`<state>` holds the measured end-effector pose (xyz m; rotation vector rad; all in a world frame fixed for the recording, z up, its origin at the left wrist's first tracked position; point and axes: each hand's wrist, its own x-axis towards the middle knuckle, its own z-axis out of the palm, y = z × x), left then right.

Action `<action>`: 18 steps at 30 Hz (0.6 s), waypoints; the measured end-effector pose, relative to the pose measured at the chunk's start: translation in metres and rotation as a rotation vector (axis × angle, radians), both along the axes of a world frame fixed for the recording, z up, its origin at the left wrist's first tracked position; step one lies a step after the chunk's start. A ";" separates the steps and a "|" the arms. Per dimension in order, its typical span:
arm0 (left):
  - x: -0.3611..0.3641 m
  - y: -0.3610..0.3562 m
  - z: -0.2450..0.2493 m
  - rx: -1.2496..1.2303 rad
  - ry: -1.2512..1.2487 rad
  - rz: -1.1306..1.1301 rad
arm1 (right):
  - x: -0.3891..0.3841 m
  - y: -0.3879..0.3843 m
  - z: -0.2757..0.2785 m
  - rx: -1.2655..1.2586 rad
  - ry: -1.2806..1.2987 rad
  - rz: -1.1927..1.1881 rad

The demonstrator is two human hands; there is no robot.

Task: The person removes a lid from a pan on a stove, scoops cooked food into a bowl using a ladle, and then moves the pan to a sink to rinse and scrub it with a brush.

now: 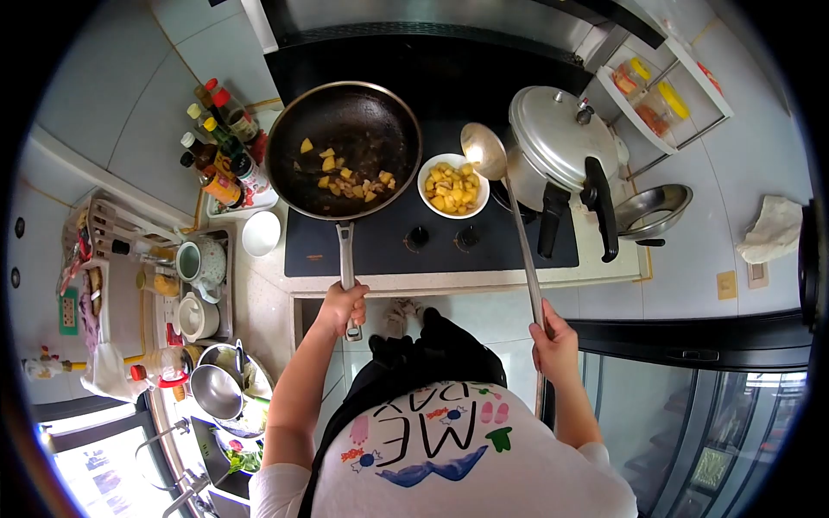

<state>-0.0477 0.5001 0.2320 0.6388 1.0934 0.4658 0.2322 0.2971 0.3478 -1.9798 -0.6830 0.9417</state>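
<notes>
Now | L hand [345, 306] clamped on pan [363, 121] handle | R hand [553, 341] gripping ladle [519, 233] | ladle axis runs fwd-left, scoop at bowl [421, 192] rim, bowl just R of pan | R hand nearer

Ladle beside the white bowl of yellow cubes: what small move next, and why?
Probably dip the ladle into the white bowl and lift cubes to the pan. The right hand holds the ladle with its empty-looking scoop at the bowl's rim; the left hand grips the pan handle; the pan holds few pieces.
</notes>
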 end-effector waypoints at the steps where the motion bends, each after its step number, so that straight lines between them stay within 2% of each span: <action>1: 0.000 0.000 -0.003 -0.001 0.003 -0.001 | 0.000 0.002 0.005 0.082 0.085 -0.019; 4: -0.001 0.001 -0.002 -0.013 0.000 0.001 | 0.002 0.013 0.020 0.293 0.345 -0.022; 7: 0.000 -0.002 -0.008 -0.024 -0.012 0.006 | -0.001 0.047 0.035 0.299 0.456 0.073; 10: 0.001 -0.006 -0.023 0.004 0.003 0.009 | -0.008 0.102 0.008 0.297 0.410 0.284; 13: 0.001 -0.009 -0.024 0.057 0.023 0.007 | -0.026 0.158 -0.023 0.155 0.136 0.471; 14: 0.002 -0.010 -0.028 0.080 0.041 0.001 | -0.024 0.180 -0.054 0.414 -0.241 0.585; 15: 0.003 -0.010 -0.029 0.102 0.058 -0.007 | -0.032 0.197 -0.059 0.671 -0.627 0.677; 18: 0.004 -0.010 -0.032 0.095 0.061 0.001 | -0.032 0.204 -0.043 0.414 -0.816 0.805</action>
